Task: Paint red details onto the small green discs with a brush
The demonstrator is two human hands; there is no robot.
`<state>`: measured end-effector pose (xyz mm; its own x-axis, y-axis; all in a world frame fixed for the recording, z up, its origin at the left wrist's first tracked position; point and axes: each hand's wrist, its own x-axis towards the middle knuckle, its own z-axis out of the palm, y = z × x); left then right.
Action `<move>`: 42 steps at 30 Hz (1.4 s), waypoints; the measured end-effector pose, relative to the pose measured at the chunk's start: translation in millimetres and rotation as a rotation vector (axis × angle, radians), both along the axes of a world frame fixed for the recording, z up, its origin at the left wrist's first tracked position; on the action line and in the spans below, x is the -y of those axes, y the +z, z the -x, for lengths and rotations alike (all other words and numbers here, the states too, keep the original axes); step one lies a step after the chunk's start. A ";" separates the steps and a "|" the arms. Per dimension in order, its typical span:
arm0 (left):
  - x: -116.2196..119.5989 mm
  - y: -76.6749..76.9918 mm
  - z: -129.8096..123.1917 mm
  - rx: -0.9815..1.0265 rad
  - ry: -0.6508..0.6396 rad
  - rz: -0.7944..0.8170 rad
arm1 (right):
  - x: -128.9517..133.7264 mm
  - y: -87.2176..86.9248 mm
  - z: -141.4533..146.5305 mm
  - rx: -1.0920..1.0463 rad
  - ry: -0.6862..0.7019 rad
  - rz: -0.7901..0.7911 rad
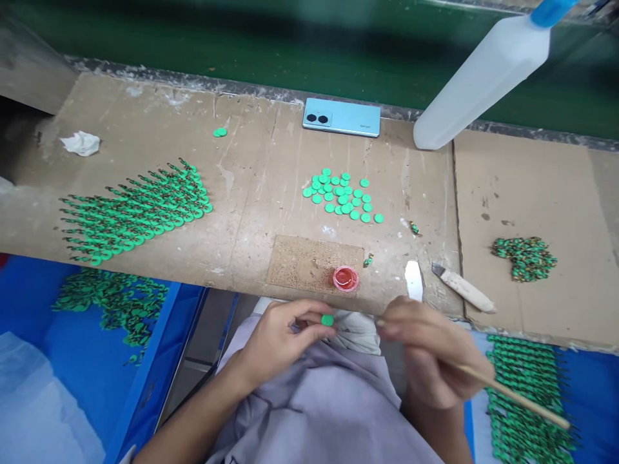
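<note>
Between thumb and fingers of my left hand (285, 338) is a small round green disc (327, 319), held just below the table's front edge. My right hand (435, 348), a little blurred, is closed around a thin wooden stick (525, 401) whose long end sticks out to the lower right. The stick's other end is not clear at the fingertips. A small pink-rimmed cup of red liquid (345, 278) stands on a brown board (300, 264) just beyond my hands. Farther back lie several loose green discs (342, 200). Beside the cup is a tiny green-and-gold figure piece (368, 260).
Rows of green discs with small pieces attached (140, 212) lie at left. A light-blue phone (342, 118) and tall white bottle (483, 80) stand at the back. A wrapped-handle knife (464, 288) and small-piece pile (525, 259) are at right. Blue trays (145, 361) flank me.
</note>
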<state>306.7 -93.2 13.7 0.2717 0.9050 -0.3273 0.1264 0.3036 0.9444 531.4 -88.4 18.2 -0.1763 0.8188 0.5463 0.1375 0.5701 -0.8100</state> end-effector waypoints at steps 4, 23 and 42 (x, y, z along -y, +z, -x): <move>-1.5 -0.9 6.0 0.004 0.070 0.057 | -17.4 -13.0 -19.6 0.153 -0.272 0.088; 0.3 -0.9 -3.8 -0.012 0.055 -0.051 | -25.7 -17.1 -42.3 0.409 -0.181 0.066; -0.8 -0.2 -15.1 -0.156 -0.098 -0.424 | 4.2 -10.2 9.0 -0.080 0.040 0.228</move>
<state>321.8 -92.5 13.5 0.3395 0.9403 0.0225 0.2858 -0.1259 0.9500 522.4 -92.6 8.1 -0.1744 0.9159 0.3617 0.0492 0.3749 -0.9257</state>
